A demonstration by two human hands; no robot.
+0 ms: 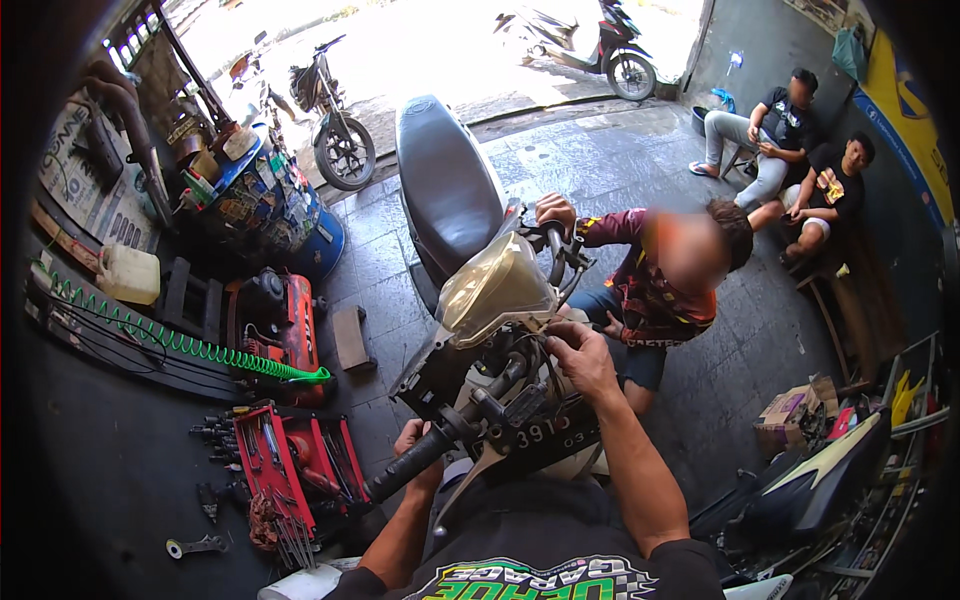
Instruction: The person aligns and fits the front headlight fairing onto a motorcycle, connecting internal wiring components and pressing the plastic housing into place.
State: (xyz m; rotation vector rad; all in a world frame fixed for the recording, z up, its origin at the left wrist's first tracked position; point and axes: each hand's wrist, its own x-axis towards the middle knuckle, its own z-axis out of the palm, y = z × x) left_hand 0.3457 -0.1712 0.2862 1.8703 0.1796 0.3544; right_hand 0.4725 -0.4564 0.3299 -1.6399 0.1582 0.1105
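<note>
A motorcycle with a dark seat (450, 185) stands before me, its front end towards me. A clear headlight lens (500, 290) sits loose-looking above the handlebar, with wires around it. My left hand (415, 442) curls around the black handlebar grip (410, 465) from beneath; the grip hides part of the fingers. Below that grip juts a silver lever (468, 488). At the lens's lower right edge, my right hand (585, 362) pinches thumb and finger together beside thin wires; what lies between them is too small to make out.
A crouching person (650, 280) rests a hand (556, 212) on the other handlebar end. Two people (785, 130) sit against the right wall. On the left are a red tool tray (300, 460), a red compressor (300, 320) and a blue drum (320, 245). A cardboard box (795, 410) lies right.
</note>
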